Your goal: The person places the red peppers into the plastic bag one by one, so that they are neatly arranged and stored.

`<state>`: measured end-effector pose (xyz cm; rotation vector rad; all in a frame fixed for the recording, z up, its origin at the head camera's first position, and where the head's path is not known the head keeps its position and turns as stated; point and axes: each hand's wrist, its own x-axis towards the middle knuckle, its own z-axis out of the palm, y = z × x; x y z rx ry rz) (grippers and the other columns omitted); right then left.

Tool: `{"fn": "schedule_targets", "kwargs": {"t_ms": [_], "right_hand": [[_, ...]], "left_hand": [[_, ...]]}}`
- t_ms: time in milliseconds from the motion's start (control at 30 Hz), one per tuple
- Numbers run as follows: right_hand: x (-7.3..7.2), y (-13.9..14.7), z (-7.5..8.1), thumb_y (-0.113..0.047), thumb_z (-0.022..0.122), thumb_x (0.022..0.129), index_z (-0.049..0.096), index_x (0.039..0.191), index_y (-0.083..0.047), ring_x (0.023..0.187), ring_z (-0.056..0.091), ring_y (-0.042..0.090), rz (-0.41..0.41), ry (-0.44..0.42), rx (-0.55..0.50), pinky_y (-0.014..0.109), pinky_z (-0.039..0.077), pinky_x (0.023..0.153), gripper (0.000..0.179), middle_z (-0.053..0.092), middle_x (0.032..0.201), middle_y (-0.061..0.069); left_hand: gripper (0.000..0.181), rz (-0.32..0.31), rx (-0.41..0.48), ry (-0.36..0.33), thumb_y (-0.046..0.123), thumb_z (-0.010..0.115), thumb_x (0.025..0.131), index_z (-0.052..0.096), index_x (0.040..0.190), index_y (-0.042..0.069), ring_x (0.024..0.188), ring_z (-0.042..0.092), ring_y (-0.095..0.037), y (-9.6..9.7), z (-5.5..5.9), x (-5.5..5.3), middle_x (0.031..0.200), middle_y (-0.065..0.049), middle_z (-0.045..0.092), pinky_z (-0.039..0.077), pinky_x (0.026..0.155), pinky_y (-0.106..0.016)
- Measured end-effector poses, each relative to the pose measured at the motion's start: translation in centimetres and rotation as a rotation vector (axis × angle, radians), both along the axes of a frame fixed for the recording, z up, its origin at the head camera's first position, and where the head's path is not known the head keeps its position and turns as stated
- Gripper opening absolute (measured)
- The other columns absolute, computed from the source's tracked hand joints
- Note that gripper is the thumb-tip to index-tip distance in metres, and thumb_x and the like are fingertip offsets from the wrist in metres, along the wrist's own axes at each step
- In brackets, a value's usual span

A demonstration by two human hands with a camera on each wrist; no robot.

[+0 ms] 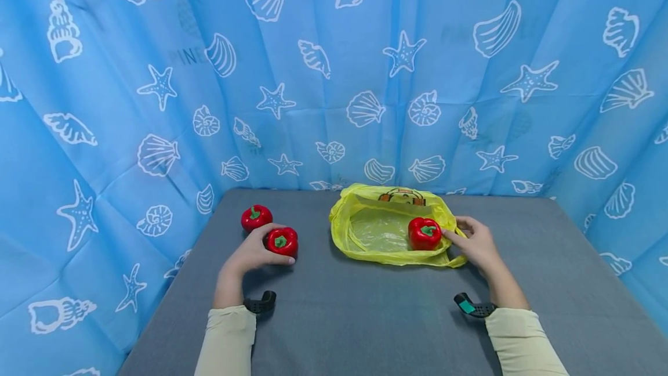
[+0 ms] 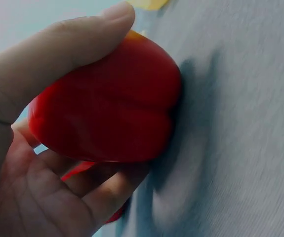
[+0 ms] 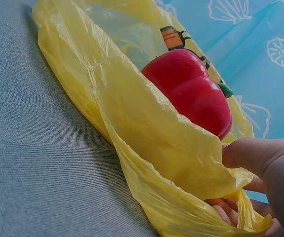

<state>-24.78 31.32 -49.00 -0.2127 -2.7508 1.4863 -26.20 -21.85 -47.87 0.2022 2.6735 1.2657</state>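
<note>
Yellow bag: thin plastic [image 1: 381,256], lying on the bench with its wide mouth open toward the head camera; an orange and black print [image 1: 404,197] shows on its far side.
Pepper in the bag: red with a green stem [image 1: 423,235], sitting inside the right end of the mouth, close to the near rim, stem up.
Right hand: at the bag's right end [image 1: 477,242], pinching the gathered plastic there, the thumb on the pepper's side and other fingers behind a fold. Whether the thumb also touches the pepper, I cannot tell.
Left hand: well apart from the bag [image 1: 253,253], gripping a second pepper, thumb on the near side and fingers curled round the far side.
Pepper in the left hand: red, green stem turned up [image 1: 282,241], low at the bench left of the bag; whether its base touches the cloth is unclear.
Third pepper: also red with a green stem [image 1: 251,223], just beyond the left hand, near the held one, on the far left of the bench.
Bench: covered in plain grey cloth [image 1: 360,318].
Sleeves: pale cream on both arms [image 1: 227,341], each with a black device [image 1: 263,303] at the wrist.
Curtain: blue, with white shells and starfish [image 1: 323,103], hanging behind and at both sides.
</note>
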Motion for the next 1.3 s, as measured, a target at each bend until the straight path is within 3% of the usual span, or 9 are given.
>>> {"fn": "schedule_targets", "kwargs": {"t_ms": [433,1033,1300], "right_hand": [[-0.2,0.1,-0.1,-0.043,0.066,0.105,0.043,0.155,0.007,0.140,0.052,0.050,0.002,0.030,0.011,0.059,0.051,0.112,0.074,0.050,0.151,0.033],[0.2,0.0,0.0,-0.042,0.065,0.106,0.039,0.158,0.008,0.144,0.048,0.052,0.014,0.010,0.005,0.060,0.050,0.112,0.076,0.048,0.153,0.035],[0.1,-0.1,0.2,-0.040,0.066,0.105,0.042,0.156,0.007,0.140,0.053,0.050,0.005,0.018,0.018,0.055,0.055,0.108,0.073,0.051,0.151,0.033]], "left_hand": [[0.088,-0.082,-0.019,0.041,0.032,0.100,0.070,0.057,0.145,0.020,0.133,0.055,-0.029,4.0,0.8,0.3,0.142,-0.004,0.062,0.062,0.096,-0.050],[0.086,-0.099,-0.019,0.057,0.041,0.099,0.070,0.057,0.144,0.025,0.131,0.056,-0.026,5.9,1.6,0.4,0.140,0.000,0.062,0.062,0.095,-0.048],[0.085,-0.105,-0.002,0.065,0.041,0.099,0.071,0.058,0.143,0.025,0.130,0.058,-0.026,6.2,2.0,0.6,0.139,0.000,0.064,0.062,0.095,-0.048]]}}
